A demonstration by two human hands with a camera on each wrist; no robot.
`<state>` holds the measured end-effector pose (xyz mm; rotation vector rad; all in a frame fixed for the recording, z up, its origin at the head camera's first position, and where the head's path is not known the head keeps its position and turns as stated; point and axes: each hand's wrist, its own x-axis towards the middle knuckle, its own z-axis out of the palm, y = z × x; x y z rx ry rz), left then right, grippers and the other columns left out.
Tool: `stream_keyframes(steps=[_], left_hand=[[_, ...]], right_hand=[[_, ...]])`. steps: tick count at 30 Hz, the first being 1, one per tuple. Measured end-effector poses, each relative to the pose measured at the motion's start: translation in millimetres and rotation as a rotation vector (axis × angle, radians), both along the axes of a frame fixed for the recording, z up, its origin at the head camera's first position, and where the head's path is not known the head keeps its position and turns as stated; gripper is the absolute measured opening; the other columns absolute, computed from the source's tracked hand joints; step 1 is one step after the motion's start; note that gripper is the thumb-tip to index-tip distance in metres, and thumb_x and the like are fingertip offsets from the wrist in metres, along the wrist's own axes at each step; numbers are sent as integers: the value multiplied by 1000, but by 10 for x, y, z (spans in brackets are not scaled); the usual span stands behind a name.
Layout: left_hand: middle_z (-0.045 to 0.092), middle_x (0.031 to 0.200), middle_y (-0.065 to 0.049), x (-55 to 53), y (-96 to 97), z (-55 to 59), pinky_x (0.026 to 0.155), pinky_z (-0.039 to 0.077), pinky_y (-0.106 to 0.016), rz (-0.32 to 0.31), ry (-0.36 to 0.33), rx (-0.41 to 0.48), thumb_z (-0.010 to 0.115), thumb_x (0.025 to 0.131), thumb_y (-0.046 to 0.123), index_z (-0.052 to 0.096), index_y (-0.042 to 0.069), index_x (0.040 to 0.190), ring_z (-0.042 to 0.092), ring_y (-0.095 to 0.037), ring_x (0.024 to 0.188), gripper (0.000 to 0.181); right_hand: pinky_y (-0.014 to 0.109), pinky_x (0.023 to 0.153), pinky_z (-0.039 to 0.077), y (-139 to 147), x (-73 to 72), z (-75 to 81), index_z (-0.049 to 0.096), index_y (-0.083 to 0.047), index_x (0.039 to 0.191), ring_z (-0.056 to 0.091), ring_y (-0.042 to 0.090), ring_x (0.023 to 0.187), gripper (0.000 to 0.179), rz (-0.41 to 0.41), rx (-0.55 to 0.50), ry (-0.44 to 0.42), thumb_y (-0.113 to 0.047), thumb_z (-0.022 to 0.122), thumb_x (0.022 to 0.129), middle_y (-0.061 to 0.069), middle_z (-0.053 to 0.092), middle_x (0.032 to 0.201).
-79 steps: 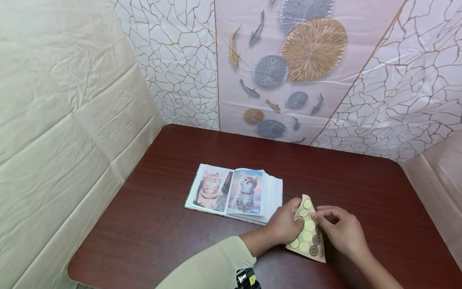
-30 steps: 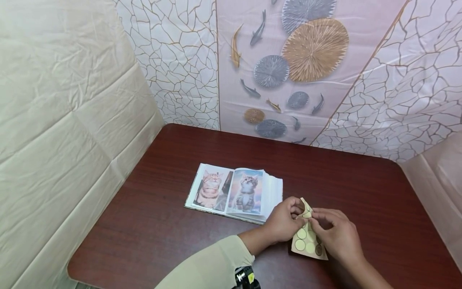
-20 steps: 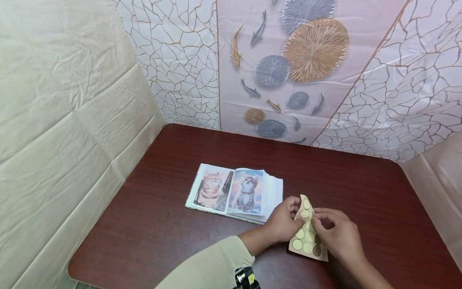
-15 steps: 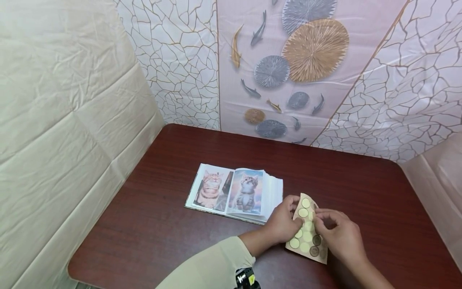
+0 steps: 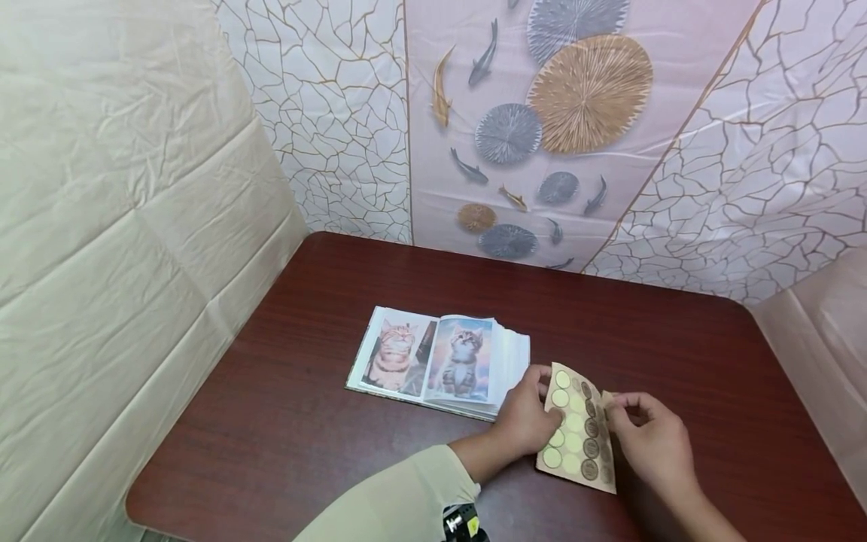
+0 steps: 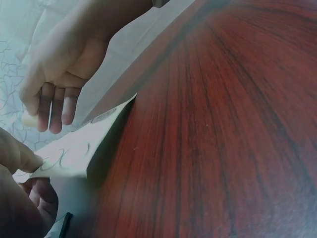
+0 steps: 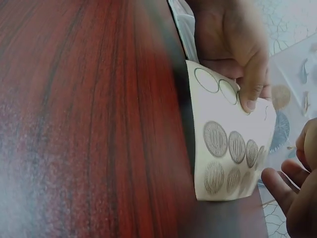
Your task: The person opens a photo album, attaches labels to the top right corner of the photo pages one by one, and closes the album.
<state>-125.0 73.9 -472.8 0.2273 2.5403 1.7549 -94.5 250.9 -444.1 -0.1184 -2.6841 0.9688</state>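
My left hand grips a tan sheet of round stickers by its left side, thumb on the front. Pale yellow circles fill its left part, and brown coin-like circles run down its right part. The sheet is tilted and slightly curved above the table. Just off its right edge, my right hand pinches a small tan sticker between thumb and index finger. In the left wrist view that sticker shows as a pale yellowish piece at the fingertips, the other fingers loosely bent.
An open photo album with two cat pictures lies left of the hands, its right edge close to my left hand. The dark red-brown table has patterned cloth walls behind it and a plain cream cloth on the left.
My right hand has moved from the sheet's surface off to the right, a small sticker between its fingertips. The bent sheet has flattened out, showing its brown column. The album has not moved.
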Motion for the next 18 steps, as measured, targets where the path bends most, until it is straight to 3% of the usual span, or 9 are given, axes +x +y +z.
stream_keyframes(steps=[7, 13, 18], left_hand=[[59, 72, 18, 1, 4, 13, 62, 43, -17, -10, -33, -54, 77, 74, 12, 53, 21, 115, 53, 1, 62, 48], [62, 74, 16, -5, -13, 29, 66, 42, -16, -23, -27, -105, 76, 75, 15, 53, 14, 124, 53, 1, 66, 54], [66, 88, 9, 10, -28, 43, 66, 43, -15, -23, 2, -81, 74, 76, 12, 53, 10, 125, 56, 2, 67, 53]], right_hand=[[21, 55, 47, -41, 18, -23, 64, -11, 91, 63, 7, 69, 16, 86, -59, -95, -25, 57, 93, 2, 69, 77], [25, 60, 46, -70, 8, -48, 64, -11, 93, 62, 13, 77, 17, 112, -14, -107, -27, 58, 93, 4, 69, 85], [26, 61, 47, -58, -10, -95, 64, -11, 97, 63, 18, 80, 15, 131, -7, -116, -24, 59, 93, 8, 69, 92]])
